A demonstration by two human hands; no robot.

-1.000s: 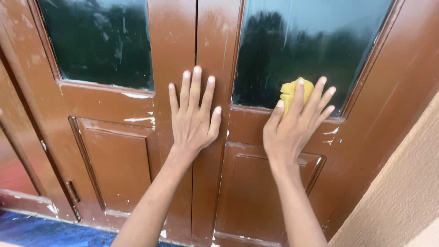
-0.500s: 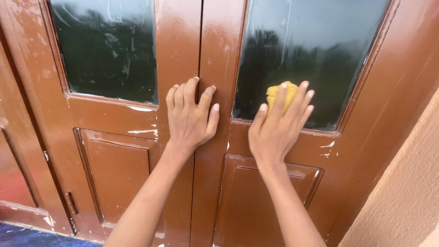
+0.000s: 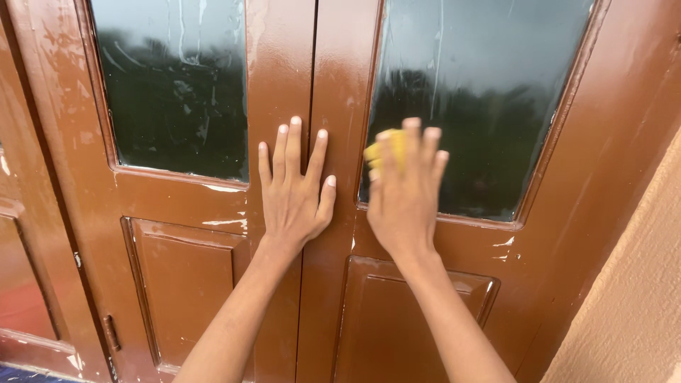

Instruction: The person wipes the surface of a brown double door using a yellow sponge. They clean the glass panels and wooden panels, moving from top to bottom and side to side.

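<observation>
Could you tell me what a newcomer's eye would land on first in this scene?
Probably the two hands pressed against the brown double door. The left hand lies flat with spread fingers over the centre seam, while the right hand presses a yellow sponge on the lower left corner of the right glass pane.

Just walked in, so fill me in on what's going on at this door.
A person is wiping a brown double door. The right hand presses a yellow sponge against the lower left corner of the right glass pane; the hand is blurred with motion. The left hand lies flat, fingers spread, across the seam where the two leaves meet. Both panes show wet, soapy streaks, and the wood looks glossy and damp.
</observation>
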